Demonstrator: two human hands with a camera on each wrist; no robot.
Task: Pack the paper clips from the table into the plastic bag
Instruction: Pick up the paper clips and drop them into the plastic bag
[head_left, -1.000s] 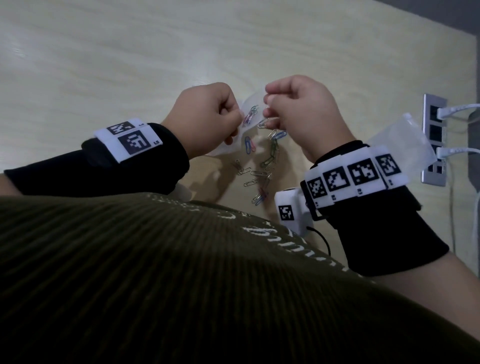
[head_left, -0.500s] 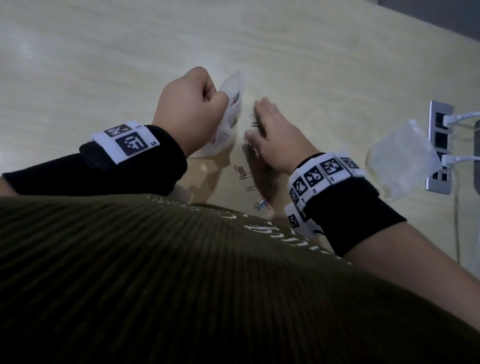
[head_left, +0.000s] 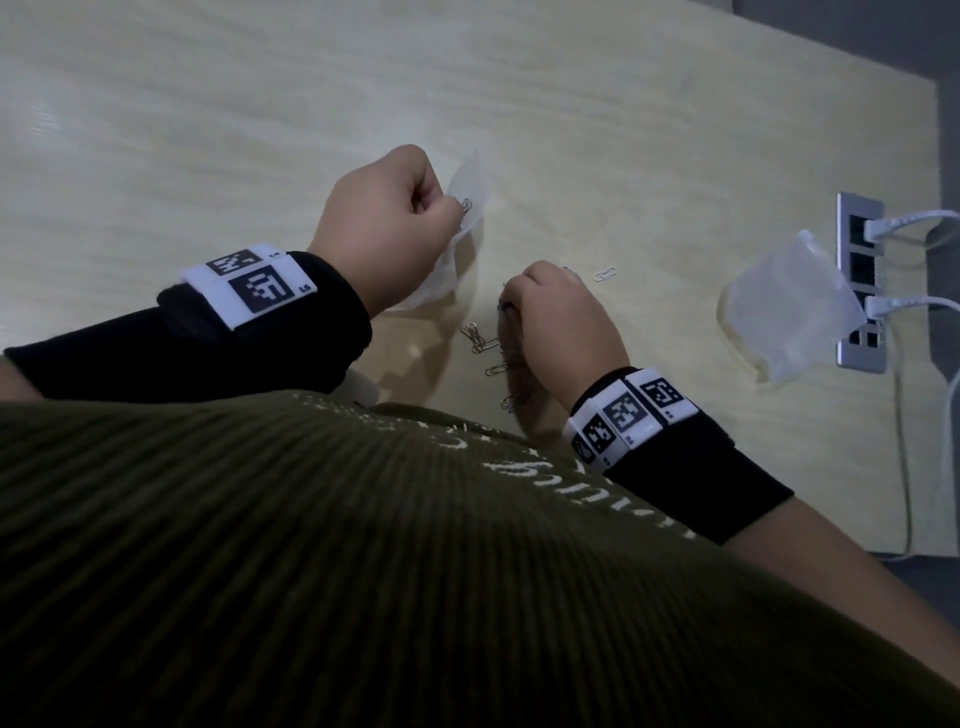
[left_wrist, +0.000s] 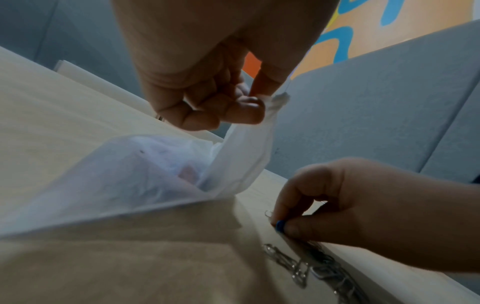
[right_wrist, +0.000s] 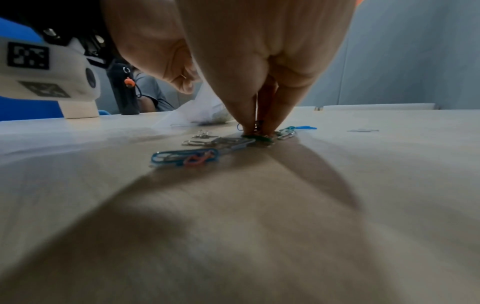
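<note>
On table (head_left: 675, 156), right hand (head_left: 563, 325) pinching paper clips (right_wrist: 255, 138)

table (head_left: 260, 130): pale wood grain, smooth, faint sheen
bag (left_wrist: 124, 174): thin, translucent, milky plastic, crinkled, pinched by left hand (head_left: 384, 228)
clips (right_wrist: 202, 148): bare shiny wire, some colour-coated, under right hand (head_left: 563, 332)
sleeves (head_left: 197, 348): black matt cloth

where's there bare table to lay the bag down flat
Bare table lies beyond the left hand, and between the lone silver clip and the spare bag. It is crowded near the body, where paper clips lie around the right hand.
</note>
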